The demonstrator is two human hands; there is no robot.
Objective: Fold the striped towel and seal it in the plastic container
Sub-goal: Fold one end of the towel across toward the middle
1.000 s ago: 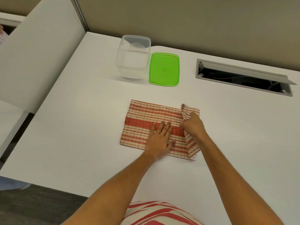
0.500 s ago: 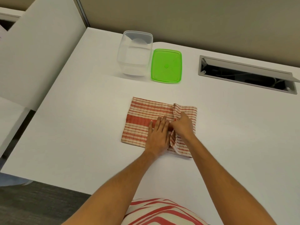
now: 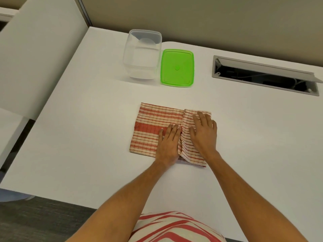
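The red-and-cream striped towel (image 3: 153,130) lies folded on the white table (image 3: 87,145). Its right end is turned over onto the middle as a flap. My left hand (image 3: 168,144) lies flat on the towel just left of the flap's edge. Spread flat on top of the flap is my right hand (image 3: 203,132), pressing it down. Behind the towel stands the clear plastic container (image 3: 142,53), uncovered and with nothing in it. Its green lid (image 3: 177,67) lies flat on the table right beside it.
A grey cable hatch (image 3: 262,74) is sunk into the table at the back right, its flap up. A white partition panel (image 3: 35,49) stands along the table's left side. The table's near edge runs just in front of my body.
My right hand carried the towel's right end over to the left, let go of it, and now lies flat on the folded flap. My left hand stayed pressed on the towel.
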